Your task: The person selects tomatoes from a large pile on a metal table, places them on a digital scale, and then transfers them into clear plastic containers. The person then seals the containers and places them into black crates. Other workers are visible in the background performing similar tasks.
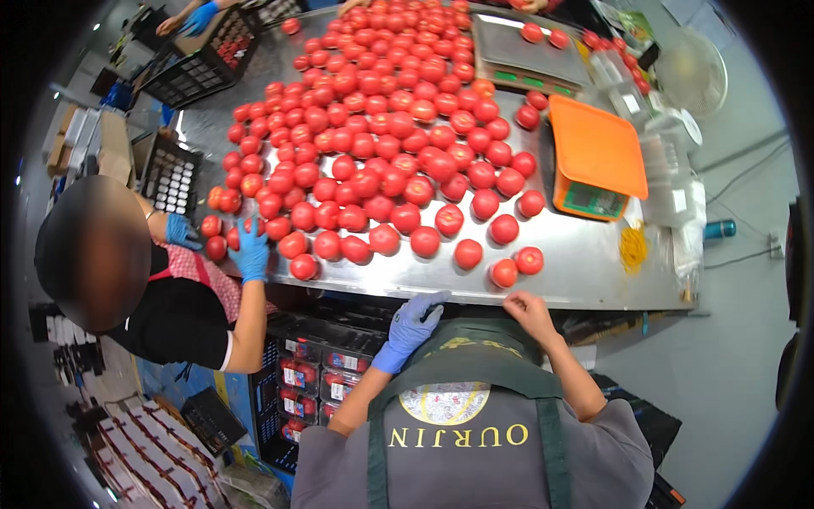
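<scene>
My left hand [412, 326], in a blue-purple glove, rests at the front edge of the steel table [572, 280] with its thumb apart. Nothing is in it. Bare and loosely curled, my right hand [531, 316] lies at the same edge; its inner fingers are hidden, and no held object shows. Just beyond its fingertips are two red tomatoes, one nearer [503, 273] and one to its right [529, 260]. A large spread of tomatoes [381, 146] covers the middle of the tabletop, piled thicker towards the back.
An orange scale [598, 146] stands at right, near yellow rubber bands [633, 248] and clear plastic containers [664, 172]. Behind is a flat steel-topped scale [531, 51]. At left, a co-worker's gloved hand [250, 249] touches tomatoes. A black crate [270, 407] holds packed tomatoes below.
</scene>
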`<state>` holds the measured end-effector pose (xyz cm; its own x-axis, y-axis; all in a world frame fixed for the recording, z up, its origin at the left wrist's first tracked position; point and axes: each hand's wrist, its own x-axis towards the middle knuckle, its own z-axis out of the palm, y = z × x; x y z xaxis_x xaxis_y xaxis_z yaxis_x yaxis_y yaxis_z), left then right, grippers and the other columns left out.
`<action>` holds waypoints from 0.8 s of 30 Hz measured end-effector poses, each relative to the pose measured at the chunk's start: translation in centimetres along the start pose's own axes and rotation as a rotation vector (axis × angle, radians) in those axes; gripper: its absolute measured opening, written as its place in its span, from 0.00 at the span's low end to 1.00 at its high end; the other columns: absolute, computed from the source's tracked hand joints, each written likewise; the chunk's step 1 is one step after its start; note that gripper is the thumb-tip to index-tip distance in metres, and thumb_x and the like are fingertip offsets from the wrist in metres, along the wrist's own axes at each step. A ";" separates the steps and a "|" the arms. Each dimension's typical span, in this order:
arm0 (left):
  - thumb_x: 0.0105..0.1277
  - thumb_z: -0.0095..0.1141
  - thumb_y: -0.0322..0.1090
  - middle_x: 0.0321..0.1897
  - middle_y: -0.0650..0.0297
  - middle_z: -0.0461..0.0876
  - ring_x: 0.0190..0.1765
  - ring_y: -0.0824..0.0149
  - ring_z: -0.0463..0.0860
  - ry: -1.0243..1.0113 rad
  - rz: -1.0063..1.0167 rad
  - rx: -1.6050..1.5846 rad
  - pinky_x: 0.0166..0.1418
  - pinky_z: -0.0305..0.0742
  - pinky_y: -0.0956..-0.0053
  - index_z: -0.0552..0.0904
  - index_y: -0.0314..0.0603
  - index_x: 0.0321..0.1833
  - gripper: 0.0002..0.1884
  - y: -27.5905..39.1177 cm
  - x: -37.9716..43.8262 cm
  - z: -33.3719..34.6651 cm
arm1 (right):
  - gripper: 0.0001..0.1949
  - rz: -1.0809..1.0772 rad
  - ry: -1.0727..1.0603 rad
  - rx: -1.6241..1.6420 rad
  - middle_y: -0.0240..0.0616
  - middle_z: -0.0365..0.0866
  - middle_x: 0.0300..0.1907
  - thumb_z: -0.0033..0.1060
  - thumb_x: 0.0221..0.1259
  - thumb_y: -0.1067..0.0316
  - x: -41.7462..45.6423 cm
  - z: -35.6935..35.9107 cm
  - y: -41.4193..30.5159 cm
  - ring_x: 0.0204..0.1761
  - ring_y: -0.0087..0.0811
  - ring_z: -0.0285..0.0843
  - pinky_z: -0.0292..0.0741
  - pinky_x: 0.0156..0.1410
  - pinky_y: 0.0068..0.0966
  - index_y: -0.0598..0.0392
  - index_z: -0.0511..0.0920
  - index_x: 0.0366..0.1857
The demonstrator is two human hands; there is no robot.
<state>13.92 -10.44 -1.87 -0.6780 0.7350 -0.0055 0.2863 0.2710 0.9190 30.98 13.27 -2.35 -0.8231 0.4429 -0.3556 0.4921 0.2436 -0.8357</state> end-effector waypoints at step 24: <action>0.52 0.66 0.42 0.52 0.53 0.75 0.54 0.54 0.77 -0.191 -0.033 0.696 0.62 0.69 0.57 0.68 0.48 0.69 0.38 4.8 9.9 15.8 | 0.33 -0.307 -0.147 -0.460 0.41 0.74 0.49 0.78 0.40 0.61 6.9 -9.3 4.7 0.51 0.47 0.74 0.76 0.54 0.39 0.49 0.71 0.55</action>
<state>19.30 7.93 -3.74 -0.5817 0.7983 -0.1563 0.6757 0.5811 0.4536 30.28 25.46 -4.81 -0.9624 0.1761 -0.2069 0.2699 0.7073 -0.6533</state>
